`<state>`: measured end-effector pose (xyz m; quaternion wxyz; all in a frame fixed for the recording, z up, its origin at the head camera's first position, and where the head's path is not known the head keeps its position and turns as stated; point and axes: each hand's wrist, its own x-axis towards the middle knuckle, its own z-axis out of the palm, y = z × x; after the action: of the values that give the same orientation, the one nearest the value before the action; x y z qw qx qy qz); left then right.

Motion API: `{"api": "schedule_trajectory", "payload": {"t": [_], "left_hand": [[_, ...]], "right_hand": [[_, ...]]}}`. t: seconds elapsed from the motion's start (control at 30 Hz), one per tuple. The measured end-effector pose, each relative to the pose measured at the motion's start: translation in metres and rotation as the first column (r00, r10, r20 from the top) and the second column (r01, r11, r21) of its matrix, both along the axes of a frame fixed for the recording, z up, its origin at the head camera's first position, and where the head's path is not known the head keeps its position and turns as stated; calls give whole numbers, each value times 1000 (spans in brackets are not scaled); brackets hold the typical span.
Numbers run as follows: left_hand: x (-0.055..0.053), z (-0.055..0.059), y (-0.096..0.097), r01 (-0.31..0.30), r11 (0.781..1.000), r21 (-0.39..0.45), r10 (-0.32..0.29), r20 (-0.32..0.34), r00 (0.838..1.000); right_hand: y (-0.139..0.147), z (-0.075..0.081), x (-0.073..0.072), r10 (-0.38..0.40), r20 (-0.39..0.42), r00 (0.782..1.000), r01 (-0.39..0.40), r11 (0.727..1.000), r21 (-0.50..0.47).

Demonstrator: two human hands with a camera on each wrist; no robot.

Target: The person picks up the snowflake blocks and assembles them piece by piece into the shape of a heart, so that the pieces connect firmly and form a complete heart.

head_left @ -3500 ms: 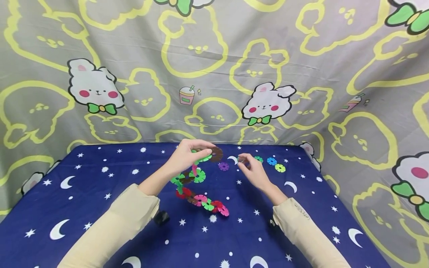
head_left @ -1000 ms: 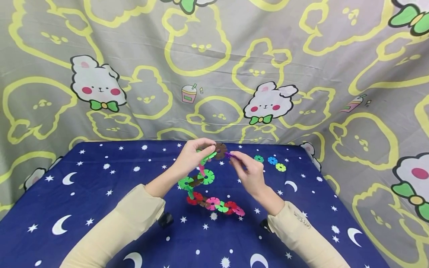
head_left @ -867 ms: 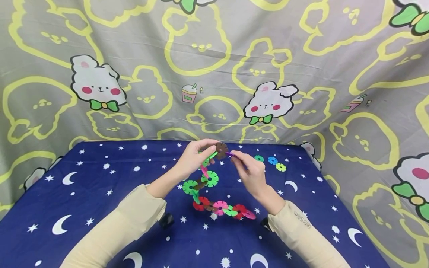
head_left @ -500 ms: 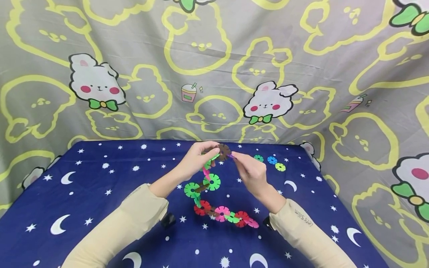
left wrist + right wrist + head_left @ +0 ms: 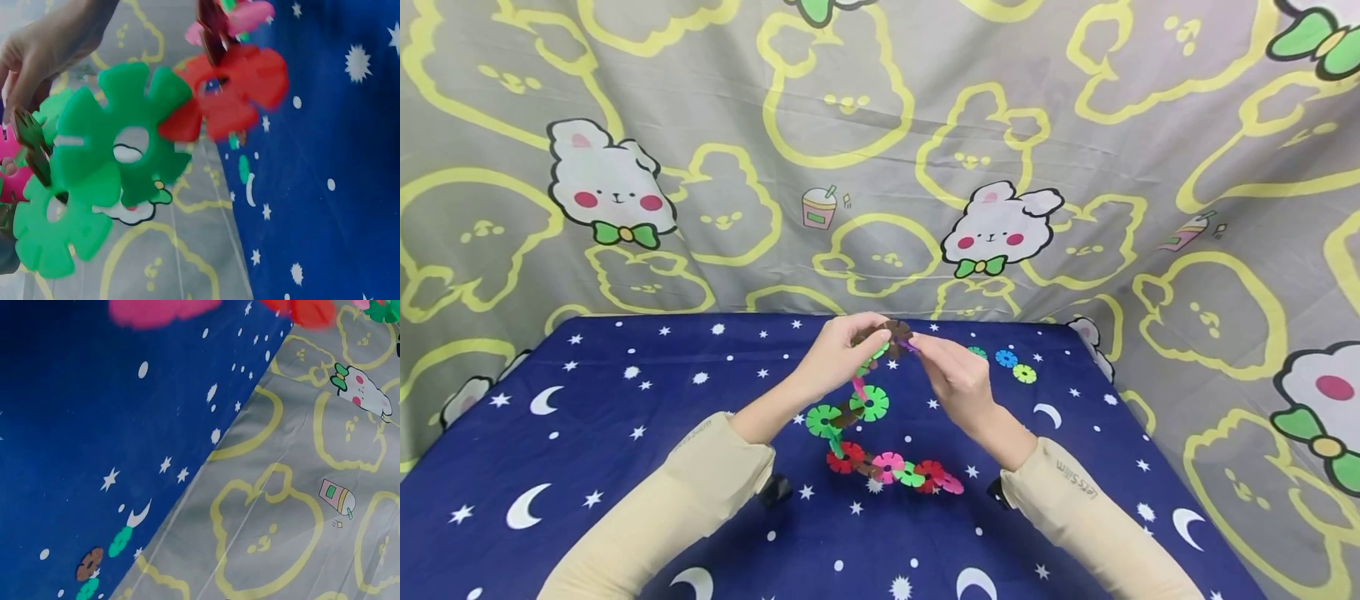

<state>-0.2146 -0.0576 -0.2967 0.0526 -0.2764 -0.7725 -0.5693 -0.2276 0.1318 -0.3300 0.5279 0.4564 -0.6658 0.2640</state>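
Note:
My left hand [image 5: 842, 354] pinches the upper end of a chain of slotted flower-shaped plastic discs near a brown disc [image 5: 897, 333]. From there the chain hangs over the table, through a green disc [image 5: 870, 403] and a red disc [image 5: 847, 457] to a pink disc [image 5: 951, 484]. With thumb and fingertips my right hand [image 5: 958, 379] pinches a purple disc [image 5: 912, 345], mostly covered by the fingers, against the brown one's edge. Whether their slots interlock I cannot tell. Large in the left wrist view are a green disc [image 5: 122, 134] and a red disc [image 5: 228, 94].
Loose blue [image 5: 1007, 358] and yellow discs [image 5: 1025, 373] lie right of my right hand, beside a partly hidden green one [image 5: 977, 352]. The right wrist view shows a brown disc [image 5: 89, 564] and green discs [image 5: 120, 541] on the star-print cloth [image 5: 625, 467]. A patterned curtain [image 5: 715, 275] rises behind.
The purple disc lay on the table at first; my right hand took it up and brought it to the brown disc. The hanging chain swung right, then slightly back left.

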Motion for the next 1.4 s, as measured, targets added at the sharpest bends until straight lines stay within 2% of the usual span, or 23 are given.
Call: {"api": "schedule_trajectory", "payload": {"t": [0.13,0.23,0.37,0.53,0.7,0.83,1.07,1.2,1.3,1.4], "left_hand": [[1,4,-4,-26,1000,17,25,11,1000],[1,4,-7,-37,998,51,35,42,999],[3,1,-8,10,999,47,-11,29,1000],[3,-3,-9,107,993,-49,-108,-24,994],[1,1,-10,186,971,-147,-198,-68,978],[0,2,-6,197,961,-193,-211,-53,976],[-1,-4,2,150,961,-232,-163,-40,986],[-1,-5,3,125,962,-242,-134,-23,991],[-2,-4,1,124,964,-234,-129,-7,992],[-3,-2,-3,114,967,-229,-117,2,993]], "right_hand": [[2,4,4,75,166,983,-73,997,-23],[5,6,5,99,224,969,-91,995,-45],[8,9,4,89,169,982,-87,996,-22],[13,13,5,85,68,994,-87,996,31],[17,16,7,74,35,997,-76,994,72],[15,15,8,70,27,997,-72,994,86],[11,9,8,72,29,997,-74,994,76],[12,5,8,93,128,987,-104,991,84],[19,0,5,85,241,967,-109,990,88],[34,-8,-2,45,336,941,-74,994,74]]}}
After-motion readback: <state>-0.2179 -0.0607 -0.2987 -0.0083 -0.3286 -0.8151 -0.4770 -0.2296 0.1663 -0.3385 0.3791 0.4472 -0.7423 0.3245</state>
